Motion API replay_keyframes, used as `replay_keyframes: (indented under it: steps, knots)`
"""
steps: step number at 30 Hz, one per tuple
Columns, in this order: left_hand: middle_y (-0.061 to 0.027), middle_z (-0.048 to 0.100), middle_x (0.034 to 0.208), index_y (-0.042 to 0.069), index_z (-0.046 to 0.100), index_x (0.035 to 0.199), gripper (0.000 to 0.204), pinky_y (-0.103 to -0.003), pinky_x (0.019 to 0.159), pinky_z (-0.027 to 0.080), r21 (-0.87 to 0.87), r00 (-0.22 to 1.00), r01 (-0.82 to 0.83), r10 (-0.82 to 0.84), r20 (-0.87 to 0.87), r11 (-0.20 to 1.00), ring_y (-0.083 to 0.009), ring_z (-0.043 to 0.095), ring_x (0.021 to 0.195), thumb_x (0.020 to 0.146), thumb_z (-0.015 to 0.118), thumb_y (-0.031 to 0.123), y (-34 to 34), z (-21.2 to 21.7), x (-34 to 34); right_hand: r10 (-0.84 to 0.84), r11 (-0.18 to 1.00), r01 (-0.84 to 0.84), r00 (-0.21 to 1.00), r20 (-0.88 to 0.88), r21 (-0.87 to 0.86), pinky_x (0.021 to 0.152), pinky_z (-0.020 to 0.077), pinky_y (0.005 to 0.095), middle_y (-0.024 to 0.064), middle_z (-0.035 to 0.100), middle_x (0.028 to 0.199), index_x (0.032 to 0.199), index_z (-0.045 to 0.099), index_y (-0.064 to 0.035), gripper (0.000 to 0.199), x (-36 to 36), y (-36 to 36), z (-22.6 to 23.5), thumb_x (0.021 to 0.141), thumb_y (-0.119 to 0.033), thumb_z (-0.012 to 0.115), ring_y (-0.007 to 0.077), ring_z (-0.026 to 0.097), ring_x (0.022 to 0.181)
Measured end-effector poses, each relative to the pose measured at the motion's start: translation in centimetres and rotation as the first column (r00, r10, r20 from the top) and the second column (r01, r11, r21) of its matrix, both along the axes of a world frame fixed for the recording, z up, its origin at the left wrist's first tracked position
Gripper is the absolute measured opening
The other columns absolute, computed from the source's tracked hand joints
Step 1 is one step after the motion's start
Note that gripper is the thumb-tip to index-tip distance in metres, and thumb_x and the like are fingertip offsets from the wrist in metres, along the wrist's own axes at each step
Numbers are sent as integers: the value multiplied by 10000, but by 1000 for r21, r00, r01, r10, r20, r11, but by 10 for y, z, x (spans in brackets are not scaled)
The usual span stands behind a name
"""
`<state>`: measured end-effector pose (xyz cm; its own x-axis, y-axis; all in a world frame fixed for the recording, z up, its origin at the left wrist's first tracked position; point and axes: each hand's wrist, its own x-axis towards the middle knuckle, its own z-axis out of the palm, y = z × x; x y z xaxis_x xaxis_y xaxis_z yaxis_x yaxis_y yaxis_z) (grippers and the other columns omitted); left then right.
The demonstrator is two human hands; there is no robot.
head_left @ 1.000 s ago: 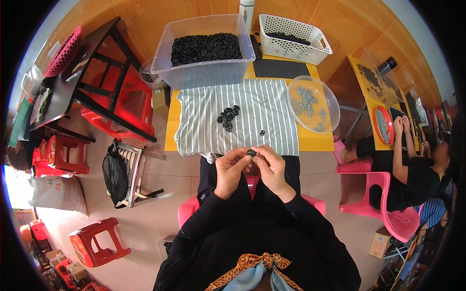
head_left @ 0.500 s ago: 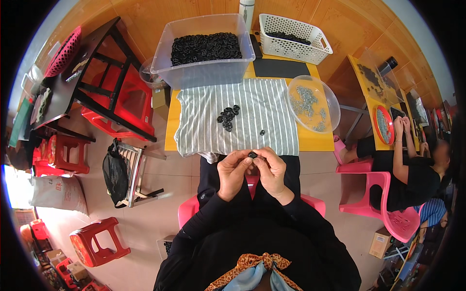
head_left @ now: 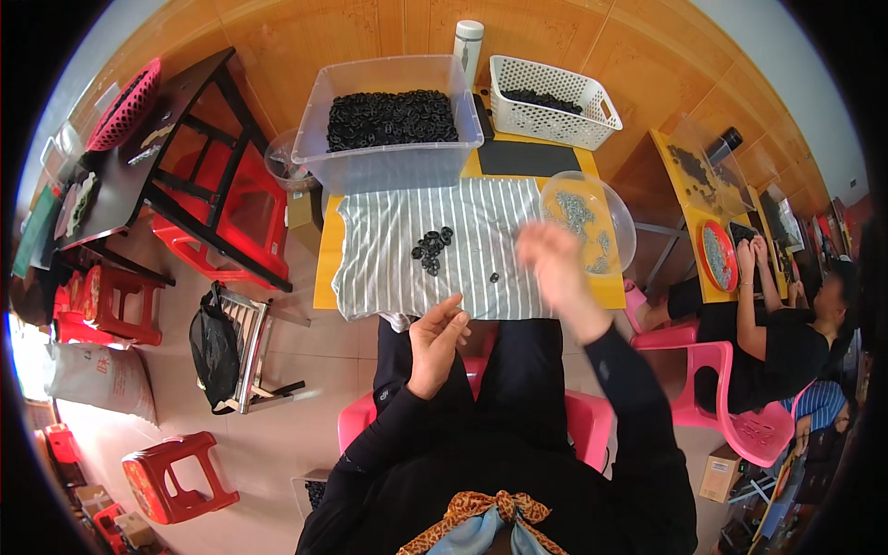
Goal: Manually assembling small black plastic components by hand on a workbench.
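Observation:
My left hand (head_left: 437, 347) is held above my lap at the front edge of the striped cloth (head_left: 375, 245). Its fingers are curled together with the thumb against them, and whatever they may hold is hidden. Blurred by motion, my right hand (head_left: 555, 264) is over the cloth's right side, beside a clear round tray (head_left: 626, 231) of small silvery metal pieces (head_left: 575, 211); its fingers cannot be made out. A small pile of glossy black oval parts (head_left: 430, 250) lies mid-cloth. One single black part (head_left: 494, 277) sits apart, nearer to me.
Behind the cloth stand a clear plastic bin (head_left: 388, 166) heaped with black parts and a white perforated basket (head_left: 546, 120). A white bottle (head_left: 469, 46) is between them. At right, another person (head_left: 786, 338) works at a yellow table. Red stools (head_left: 180, 476) stand at left.
My hands have come apart; they were together around a small black part. The right hand has moved forward and right toward the round tray. The left has shifted little. The view has tilted slightly.

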<state>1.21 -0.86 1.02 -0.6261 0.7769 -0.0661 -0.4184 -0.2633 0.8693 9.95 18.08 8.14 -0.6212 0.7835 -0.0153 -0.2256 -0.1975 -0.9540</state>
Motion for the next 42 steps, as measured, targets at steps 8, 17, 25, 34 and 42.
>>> replay_keyframes:
  steps: [8,17,25,34,42]
  knots:
    - [-32,618,791,-49,601,1099,249,-186,546,420,-75,999,-34,37,31,997,-68,545,627,865,599,35,-1,-4,-6,-45,990,38,998,47,134,563,447,198,62,636,787,922,621,1,92,-73,108,48,838,-15,587,111,587,660]
    - [-27,616,770,-47,622,1040,196,-180,519,407,-127,992,-75,87,88,989,-62,539,607,862,590,28,-1,3,-5,115,464,-479,867,485,745,612,462,323,82,606,785,849,639,7,102,-68,-21,-50,787,-69,614,237,595,685]
    - [-22,614,752,-38,627,1032,188,-176,504,397,-105,982,-136,148,119,985,-55,531,586,863,596,38,-1,0,-10,-149,278,-491,827,542,826,677,457,403,101,558,779,800,632,-27,114,-80,-44,-60,747,-127,646,297,570,796]
    - [-53,623,743,-66,632,1009,182,-176,515,395,-60,973,-199,204,106,978,-74,541,583,849,598,12,-1,6,-15,-150,310,-440,853,501,843,659,449,415,105,528,795,773,555,-45,64,-83,-49,-70,744,-76,601,305,556,808]
    - [-85,642,838,-58,610,1054,210,-186,528,425,-65,927,-373,375,29,926,-90,573,638,877,592,55,2,-2,-24,175,700,-350,929,325,623,541,423,273,52,566,738,826,563,2,112,-56,-53,-65,746,76,590,139,539,603]
